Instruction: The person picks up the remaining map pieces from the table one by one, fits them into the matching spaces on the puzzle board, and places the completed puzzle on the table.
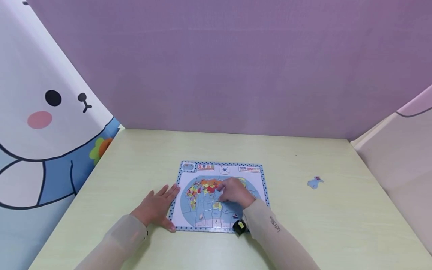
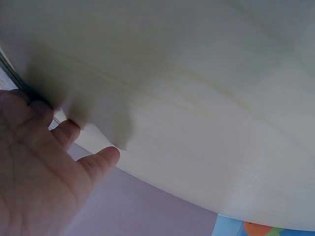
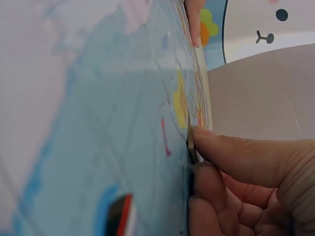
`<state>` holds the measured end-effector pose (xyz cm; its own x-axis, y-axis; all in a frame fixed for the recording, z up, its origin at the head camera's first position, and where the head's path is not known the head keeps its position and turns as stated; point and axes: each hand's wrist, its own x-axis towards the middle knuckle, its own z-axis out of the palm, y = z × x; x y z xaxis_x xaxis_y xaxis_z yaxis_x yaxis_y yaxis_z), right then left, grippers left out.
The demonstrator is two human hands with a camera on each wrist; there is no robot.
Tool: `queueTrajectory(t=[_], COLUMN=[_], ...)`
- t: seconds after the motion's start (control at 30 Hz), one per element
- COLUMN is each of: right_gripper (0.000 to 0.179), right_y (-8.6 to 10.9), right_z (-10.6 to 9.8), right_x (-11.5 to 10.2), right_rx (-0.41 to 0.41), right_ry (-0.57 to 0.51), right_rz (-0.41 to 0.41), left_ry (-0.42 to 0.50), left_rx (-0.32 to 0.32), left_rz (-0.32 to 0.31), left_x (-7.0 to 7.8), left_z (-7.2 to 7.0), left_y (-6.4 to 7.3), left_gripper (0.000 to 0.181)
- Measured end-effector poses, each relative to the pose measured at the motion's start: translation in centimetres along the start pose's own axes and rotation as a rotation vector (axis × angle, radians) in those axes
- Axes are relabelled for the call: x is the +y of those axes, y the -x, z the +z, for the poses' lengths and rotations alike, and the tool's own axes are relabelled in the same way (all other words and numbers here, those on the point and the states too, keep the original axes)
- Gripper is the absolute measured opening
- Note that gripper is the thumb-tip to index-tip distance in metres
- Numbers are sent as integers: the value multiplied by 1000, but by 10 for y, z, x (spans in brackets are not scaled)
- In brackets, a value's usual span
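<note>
A world-map jigsaw puzzle with a blue dotted border lies flat on the table. My left hand rests at its left edge, fingers spread and fairly straight, the thumb by the lower left corner. In the left wrist view that hand shows its palm side, with the board's edge partly behind the fingers. Over the map's upper middle, my right hand pinches a puzzle piece between thumb and fingers, close against the map surface. The piece appears edge-on in the right wrist view; its printed face is hidden.
A loose blue puzzle piece lies on the pale table, right of the board. A small black wrist device hangs beneath the right cuff. A purple panel stands behind the table, and a cartoon-printed cloth borders the left side.
</note>
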<state>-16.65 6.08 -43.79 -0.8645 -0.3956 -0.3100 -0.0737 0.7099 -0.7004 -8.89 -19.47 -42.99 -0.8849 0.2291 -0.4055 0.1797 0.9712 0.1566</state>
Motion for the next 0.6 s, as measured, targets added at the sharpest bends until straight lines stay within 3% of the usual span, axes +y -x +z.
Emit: queueTrajectory(t=[0.3, 0.6], right_gripper=[25, 22], right_y=[1, 1], right_z=[1, -3], right_x=[-4, 1], right_rx=[7, -33], right_ry=[25, -24], right_rz=[23, -20], left_ry=[11, -4], left_rx=[3, -1], left_rz=[4, -1], left_x=[1, 0], left_z=[-2, 1], left_y=[1, 0], left_gripper=[123, 122])
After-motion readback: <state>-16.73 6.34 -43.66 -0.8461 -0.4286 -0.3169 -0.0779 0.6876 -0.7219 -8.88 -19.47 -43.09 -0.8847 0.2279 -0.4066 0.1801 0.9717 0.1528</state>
